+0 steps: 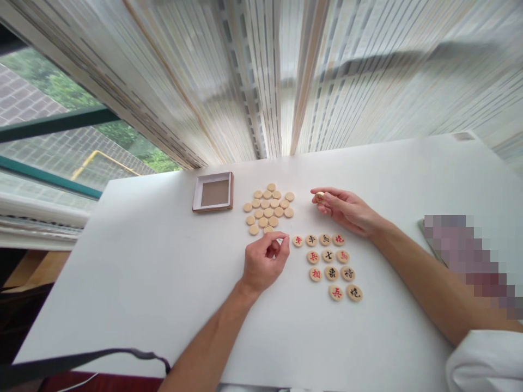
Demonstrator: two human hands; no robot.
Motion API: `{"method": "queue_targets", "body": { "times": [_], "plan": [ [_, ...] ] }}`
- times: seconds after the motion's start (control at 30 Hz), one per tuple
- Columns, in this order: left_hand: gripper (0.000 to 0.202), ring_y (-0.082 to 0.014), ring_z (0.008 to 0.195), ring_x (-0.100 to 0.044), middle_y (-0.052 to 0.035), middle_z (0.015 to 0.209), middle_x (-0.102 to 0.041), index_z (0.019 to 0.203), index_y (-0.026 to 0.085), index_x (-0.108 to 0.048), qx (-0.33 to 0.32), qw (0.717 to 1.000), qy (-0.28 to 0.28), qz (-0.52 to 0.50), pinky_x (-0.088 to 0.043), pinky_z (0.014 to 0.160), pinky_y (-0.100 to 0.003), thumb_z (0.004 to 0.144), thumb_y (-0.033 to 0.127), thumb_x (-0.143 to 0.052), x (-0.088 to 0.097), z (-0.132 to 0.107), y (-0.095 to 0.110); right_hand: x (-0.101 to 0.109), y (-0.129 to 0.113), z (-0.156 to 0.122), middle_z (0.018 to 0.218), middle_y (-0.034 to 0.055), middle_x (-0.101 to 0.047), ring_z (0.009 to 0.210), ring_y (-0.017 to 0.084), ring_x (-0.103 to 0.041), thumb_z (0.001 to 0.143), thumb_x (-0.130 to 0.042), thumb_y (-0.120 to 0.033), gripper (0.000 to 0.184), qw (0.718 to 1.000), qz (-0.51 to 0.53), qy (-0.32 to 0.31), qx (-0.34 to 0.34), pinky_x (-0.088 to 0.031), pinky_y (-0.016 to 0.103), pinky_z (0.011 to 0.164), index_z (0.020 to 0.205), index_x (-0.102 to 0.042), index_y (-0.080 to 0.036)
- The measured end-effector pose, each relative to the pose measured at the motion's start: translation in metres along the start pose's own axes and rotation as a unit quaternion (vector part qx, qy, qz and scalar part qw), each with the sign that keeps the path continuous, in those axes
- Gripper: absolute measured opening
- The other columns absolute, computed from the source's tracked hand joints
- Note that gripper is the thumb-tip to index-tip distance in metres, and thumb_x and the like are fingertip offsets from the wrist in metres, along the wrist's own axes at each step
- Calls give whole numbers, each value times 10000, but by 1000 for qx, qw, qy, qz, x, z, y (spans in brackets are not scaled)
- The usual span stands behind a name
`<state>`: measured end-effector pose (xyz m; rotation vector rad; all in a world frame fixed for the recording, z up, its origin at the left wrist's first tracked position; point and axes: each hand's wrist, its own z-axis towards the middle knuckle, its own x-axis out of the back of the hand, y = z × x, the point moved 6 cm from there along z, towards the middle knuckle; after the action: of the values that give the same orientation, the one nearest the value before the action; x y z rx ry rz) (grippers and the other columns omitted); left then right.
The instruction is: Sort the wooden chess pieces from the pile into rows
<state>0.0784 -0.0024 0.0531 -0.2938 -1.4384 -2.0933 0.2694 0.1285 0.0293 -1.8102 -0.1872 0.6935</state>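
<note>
My right hand [347, 209] pinches a Chinese chess piece [319, 197] between thumb and fingers, raised over the table; a red mark shows on it. My left hand [265, 260] is closed, thumb and forefinger tips together, and no piece shows between them. Just right of those fingertips lies a red-marked piece [298, 240], the first in a row. Rows of face-up pieces with red or black characters [328, 256] spread between my two forearms. Beyond my left hand is a loose cluster of blank-side-up pieces [265, 204].
A shallow open box [213, 192] rests on the white table [143, 261], left of the cluster. A blurred-out flat object [469, 261] lies at the right, beyond my right forearm. Blinds [261, 81] hang along the back edge, and a dark strap [102, 356] crosses the lower left.
</note>
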Motion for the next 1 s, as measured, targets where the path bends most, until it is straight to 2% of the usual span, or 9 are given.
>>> {"method": "queue_targets", "body": {
  "times": [0.2,0.4,0.7,1.0],
  "plan": [
    [65,-55,441,-416,74,527,-484,884,174,-666,2,1000,5,2,-382,475,-156,855,227,-641,0,1,0,1,2,1,821,16,-579,667,94,-499,836,-711,-467,323,1000,17,10,23,-460,227,613,1013,-727,-197],
    [68,-58,452,-427,74,531,-479,882,176,-665,-12,1000,14,18,-386,491,-159,860,234,-637,-1,1,2,2,4,1,771,6,-539,599,82,-451,850,-671,-525,365,998,42,1,38,-416,212,538,953,-717,-178],
    [142,-63,452,-422,75,533,-457,879,176,-660,18,999,34,22,-383,490,-162,880,308,-608,-1,2,-3,0,3,-1,728,-2,-518,569,83,-436,806,-679,-595,441,998,38,1,42,-409,220,517,902,-709,-166],
    [111,-65,452,-426,76,524,-466,882,176,-664,-22,998,13,60,-399,513,-161,870,266,-600,-4,-4,5,0,2,-1,743,8,-531,606,102,-456,776,-697,-615,463,999,27,-2,46,-431,229,541,894,-708,-168]
  ]
}}
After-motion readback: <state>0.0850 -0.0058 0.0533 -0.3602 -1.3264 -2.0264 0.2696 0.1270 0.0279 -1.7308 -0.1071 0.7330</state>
